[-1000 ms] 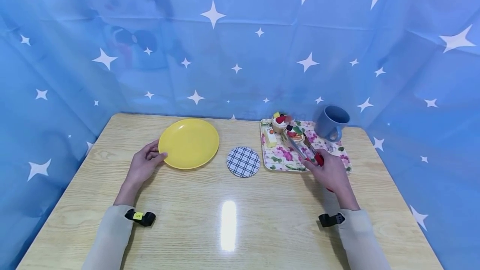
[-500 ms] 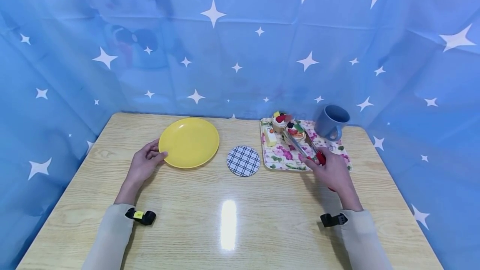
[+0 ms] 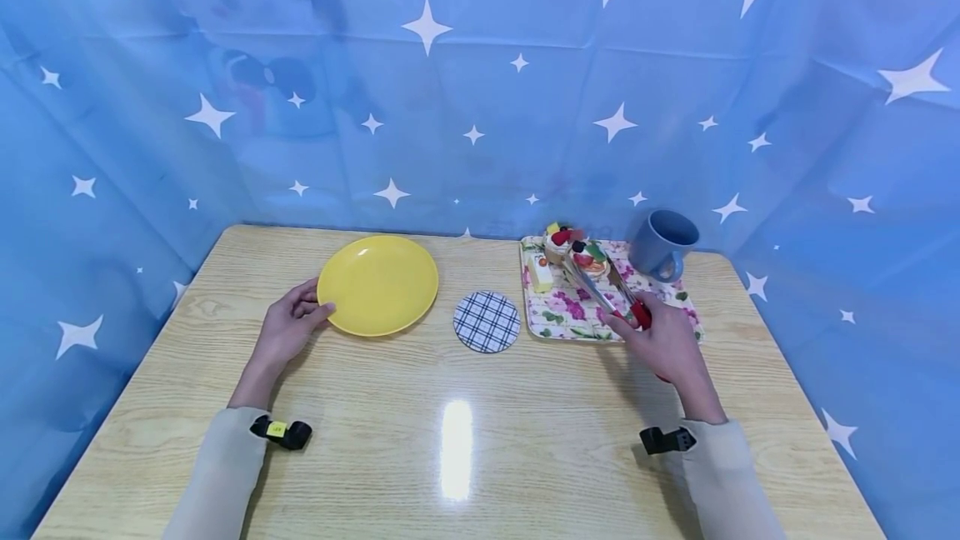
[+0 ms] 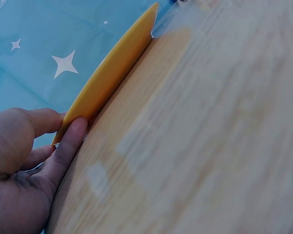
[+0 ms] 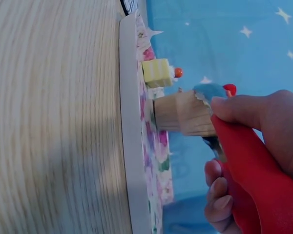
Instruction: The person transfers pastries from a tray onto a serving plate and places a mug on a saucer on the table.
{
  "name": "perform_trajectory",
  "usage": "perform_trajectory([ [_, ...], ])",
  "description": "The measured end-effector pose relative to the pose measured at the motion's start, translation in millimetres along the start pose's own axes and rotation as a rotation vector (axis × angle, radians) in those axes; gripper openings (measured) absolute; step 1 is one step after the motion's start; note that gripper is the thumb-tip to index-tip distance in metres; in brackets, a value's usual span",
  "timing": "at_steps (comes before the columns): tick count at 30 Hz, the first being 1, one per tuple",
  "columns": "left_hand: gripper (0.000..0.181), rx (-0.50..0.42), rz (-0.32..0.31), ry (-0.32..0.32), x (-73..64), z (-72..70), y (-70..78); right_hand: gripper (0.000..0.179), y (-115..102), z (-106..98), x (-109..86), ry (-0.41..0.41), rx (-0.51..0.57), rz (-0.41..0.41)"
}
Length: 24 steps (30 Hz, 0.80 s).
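Observation:
My left hand (image 3: 287, 325) pinches the near left rim of a round yellow plate (image 3: 381, 287) on the table. In the left wrist view, the thumb and fingers lie on either side of the plate's edge. My right hand (image 3: 666, 342) grips red-handled metal tongs (image 5: 256, 168) at the floral tray's (image 3: 555, 328) front edge. The tongs' metal arms reach to either side of a fruit-topped cupcake (image 3: 589, 263) over the tray. Behind it stands a second cupcake (image 3: 558, 245), partly hidden. A small yellow-and-white cake piece (image 5: 156, 73) sits to their left on the tray.
A blue-grey mug (image 3: 656, 247) stands at the tray's back right corner. Between plate and tray lies a round checked coaster (image 3: 487, 322). A blue star-patterned curtain (image 3: 472, 98) hangs behind the wooden table (image 3: 360, 448).
My right hand has shifted slightly to the right with the tongs, which stay around the front cupcake. My left hand and the plate hold their place.

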<state>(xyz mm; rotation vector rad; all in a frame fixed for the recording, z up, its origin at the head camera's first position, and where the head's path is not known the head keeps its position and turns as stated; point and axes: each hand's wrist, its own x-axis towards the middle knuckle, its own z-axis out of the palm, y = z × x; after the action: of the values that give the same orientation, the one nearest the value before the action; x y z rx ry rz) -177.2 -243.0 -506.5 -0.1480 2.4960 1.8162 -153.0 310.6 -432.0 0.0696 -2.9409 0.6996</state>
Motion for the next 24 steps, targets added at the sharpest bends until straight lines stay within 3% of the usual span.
perform_trajectory([
  [6, 0.067, 0.009, -0.002, 0.001, -0.3, -0.3, -0.5, 0.052, -3, -1, 0.0, 0.022, -0.002, -0.032],
  [15, 0.068, 0.000, 0.012, 0.004, -3.0, -1.1, 3.0, 0.067, -10, -2, -0.5, -0.002, 0.002, -0.009],
  [24, 0.069, -0.003, 0.014, 0.005, -3.7, -0.8, 3.4, 0.066, -18, -2, -1.4, -0.006, 0.022, -0.021],
])
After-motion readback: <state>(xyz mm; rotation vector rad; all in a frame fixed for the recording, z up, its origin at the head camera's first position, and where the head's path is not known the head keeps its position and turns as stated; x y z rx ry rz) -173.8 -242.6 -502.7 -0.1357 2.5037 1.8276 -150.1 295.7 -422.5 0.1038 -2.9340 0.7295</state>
